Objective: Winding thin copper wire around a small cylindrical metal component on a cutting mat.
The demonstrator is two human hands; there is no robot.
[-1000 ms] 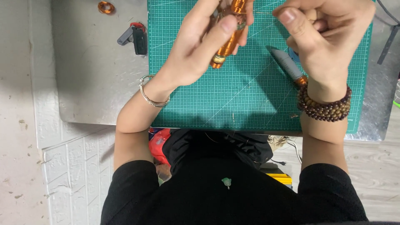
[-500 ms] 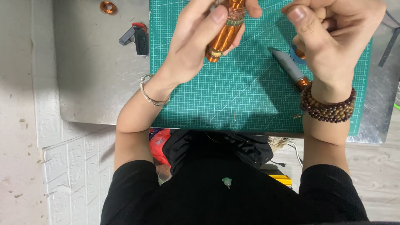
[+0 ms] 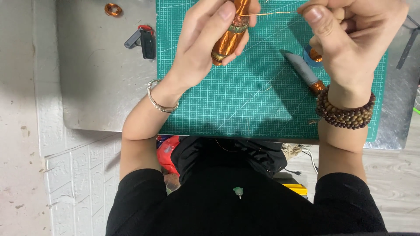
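My left hand (image 3: pixel 201 43) grips a copper-wound coil piece (image 3: pixel 229 35) upright over the green cutting mat (image 3: pixel 245 100). A thin copper wire (image 3: pixel 267 14) runs from the top of the coil across to my right hand (image 3: pixel 350 39), whose fingers pinch its end. A silver bangle sits on my left wrist, a brown bead bracelet (image 3: pixel 345 111) on the right. A grey-bladed knife (image 3: pixel 302 70) lies on the mat, partly under my right hand.
The mat lies on a grey metal tabletop (image 3: pixel 100 87). A small copper wire ring (image 3: pixel 113 8) and a black and red tool (image 3: pixel 142 39) rest left of the mat. A blue spool (image 3: pixel 313 54) peeks out beneath my right hand.
My hands have drawn apart slightly, and the copper wire now stretches taut between the coil and my right hand. The coil has shifted a little upward.
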